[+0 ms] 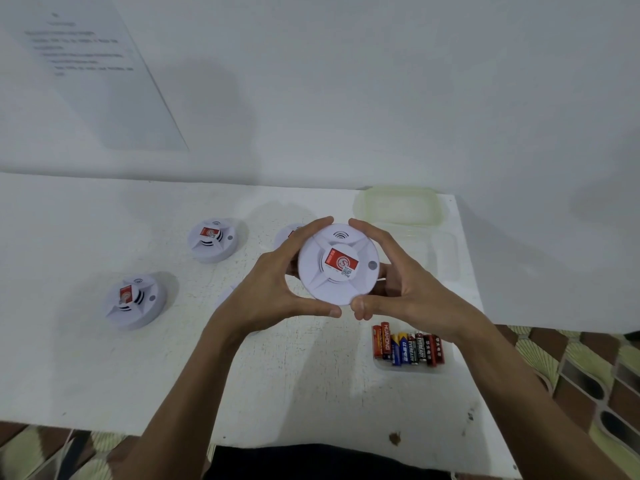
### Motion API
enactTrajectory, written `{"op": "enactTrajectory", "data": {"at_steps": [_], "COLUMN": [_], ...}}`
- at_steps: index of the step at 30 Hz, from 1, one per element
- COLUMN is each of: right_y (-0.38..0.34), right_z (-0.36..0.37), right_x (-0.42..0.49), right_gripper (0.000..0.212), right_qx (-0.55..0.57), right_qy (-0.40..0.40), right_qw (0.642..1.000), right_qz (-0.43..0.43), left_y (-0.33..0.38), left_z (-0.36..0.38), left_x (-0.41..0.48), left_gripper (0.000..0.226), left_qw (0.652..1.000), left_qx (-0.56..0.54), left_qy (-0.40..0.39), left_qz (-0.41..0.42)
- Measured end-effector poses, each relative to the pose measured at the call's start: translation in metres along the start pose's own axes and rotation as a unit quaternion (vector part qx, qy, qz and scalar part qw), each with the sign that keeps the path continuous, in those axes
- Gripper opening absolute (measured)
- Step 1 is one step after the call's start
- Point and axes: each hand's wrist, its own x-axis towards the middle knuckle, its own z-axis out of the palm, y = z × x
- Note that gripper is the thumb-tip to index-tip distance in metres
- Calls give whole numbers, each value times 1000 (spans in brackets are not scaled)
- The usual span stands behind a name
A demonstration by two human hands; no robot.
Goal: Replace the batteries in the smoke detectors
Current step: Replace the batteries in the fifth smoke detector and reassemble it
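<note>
A round white smoke detector [337, 265] is held above the desk [277, 382], clasped by both grips: the left grip [273, 289] is curled round its left rim and the right grip [405, 292] round its right rim, with the thumbs nearly meeting below. Its face is marked by raised ribs, arc-shaped slots, a small grey button and a red label with a circled white S and a QR code. Beside the right wrist, batteries [408, 345] are laid side by side; "HUAHONG" and "EVEREADY" can be read. The print on the wall sheet [86, 64] is too blurred to be read.
</note>
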Motion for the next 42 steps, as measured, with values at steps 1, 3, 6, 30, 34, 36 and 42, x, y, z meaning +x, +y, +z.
{"op": "enactTrajectory", "data": {"at_steps": [1,3,6,30,34,36,42], "right_y": [0,1,1,0,0,-1,0], "right_z": [0,1,1,1,1,1,1], "right_x": [0,-1,-2,-3,-3,-3,-2], "right_gripper": [89,89,89,88,88,88,89], "right_qx": [0,5,5,-3,3,2,-2], "right_qy": [0,0,-1,-4,-4,-3,1], "right_qw": [1000,1000,1000,1000,1000,1000,1000], "right_qz": [0,1,1,1,1,-1,4], "left_y": [0,-1,-1,-2,-1,-1,-1], "left_z": [0,1,1,1,1,1,2], "left_x": [0,0,0,-2,-1,-1,-1], "left_gripper": [95,94,94,95,94,94,94], "left_qw": [1000,1000,1000,1000,1000,1000,1000], "left_qx": [0,1,4,4,0,2,6], "left_qy": [0,2,3,5,6,7,5], "left_qz": [0,-4,-5,-4,-6,-7,-10]}}
